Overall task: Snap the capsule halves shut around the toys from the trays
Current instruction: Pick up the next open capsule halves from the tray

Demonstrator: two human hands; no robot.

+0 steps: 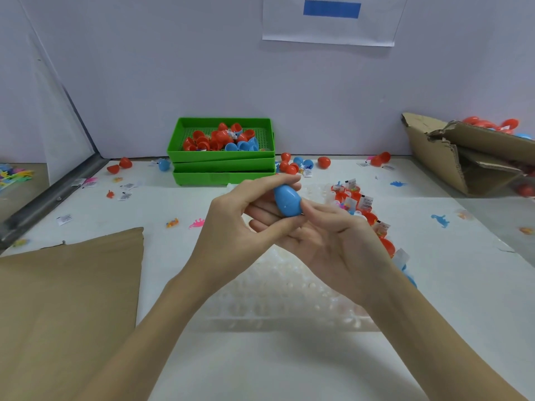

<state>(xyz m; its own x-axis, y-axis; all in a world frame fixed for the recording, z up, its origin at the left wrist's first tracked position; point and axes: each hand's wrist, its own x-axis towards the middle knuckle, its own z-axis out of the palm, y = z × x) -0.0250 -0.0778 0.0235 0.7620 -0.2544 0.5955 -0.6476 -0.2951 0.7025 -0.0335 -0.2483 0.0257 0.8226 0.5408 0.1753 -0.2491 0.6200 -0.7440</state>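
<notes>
green trays (223, 169): red, blue capsule halves | hands: left hand (231, 224), right hand (333, 241) both gripping blue capsule (286, 201)

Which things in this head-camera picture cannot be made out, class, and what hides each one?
1. Inside of the blue capsule: its shell and both hands' grip hide any toy.
2. Lower green trays: the top tray covers their contents.
3. Cardboard box: cut off by the right edge.
4. Printed tags: text too small to read.
5. Clear tray: the arms cover part.
</notes>
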